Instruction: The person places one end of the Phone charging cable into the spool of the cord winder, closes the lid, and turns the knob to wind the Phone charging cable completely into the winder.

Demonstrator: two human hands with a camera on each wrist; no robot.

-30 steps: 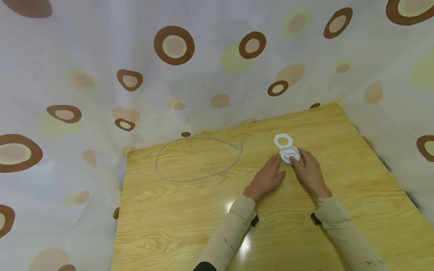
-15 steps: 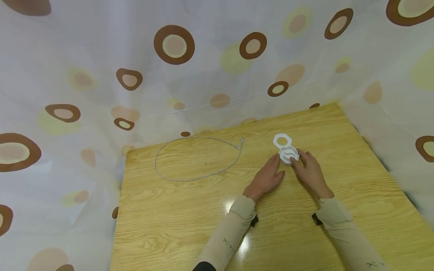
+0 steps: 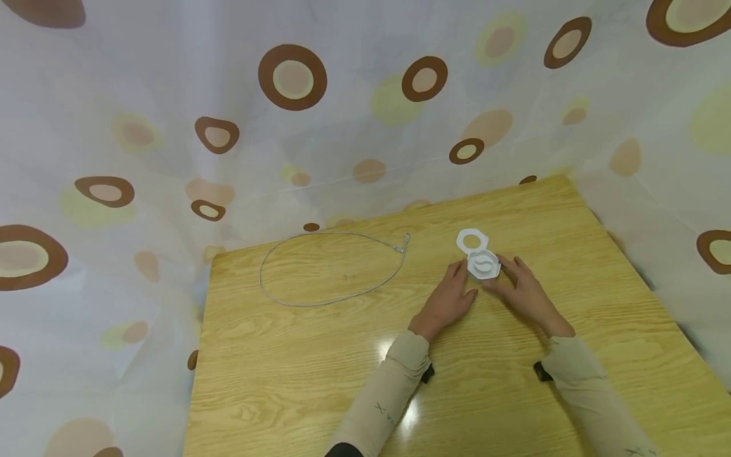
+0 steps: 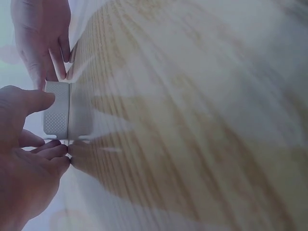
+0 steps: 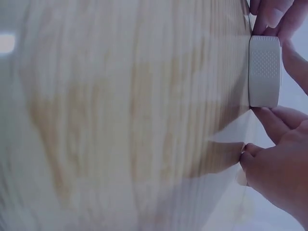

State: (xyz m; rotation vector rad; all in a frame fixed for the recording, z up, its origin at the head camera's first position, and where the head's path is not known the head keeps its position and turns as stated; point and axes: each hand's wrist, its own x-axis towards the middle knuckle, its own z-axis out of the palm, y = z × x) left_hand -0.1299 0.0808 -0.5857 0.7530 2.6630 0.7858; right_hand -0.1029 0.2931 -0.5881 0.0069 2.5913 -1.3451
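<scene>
A small white octagonal cable winder case [image 3: 483, 264] sits on the wooden table with its ring-shaped lid [image 3: 472, 240] folded back flat behind it. Inside is a round white core with a curved slot. My left hand [image 3: 445, 301] lies at the case's left, its extended fingers touching that side and the thumb apart. At the right side, my right hand [image 3: 528, 295] has its fingers against the wall, with the thumb by the front edge. Both wrist views show the case's dotted side wall [image 4: 57, 108]; the left thumb covers part of it in the left wrist view.
A thin white USB cable [image 3: 323, 304] lies in a wide loop to the left on the table [image 3: 320, 362], both plugs near each other. A patterned sheet [image 3: 342, 127] hangs behind and at both sides of the table.
My right thumb has come out of the case's interior to its front edge, and the right wrist has swung outward. The case has shifted slightly left. The left hand stays almost in place.
</scene>
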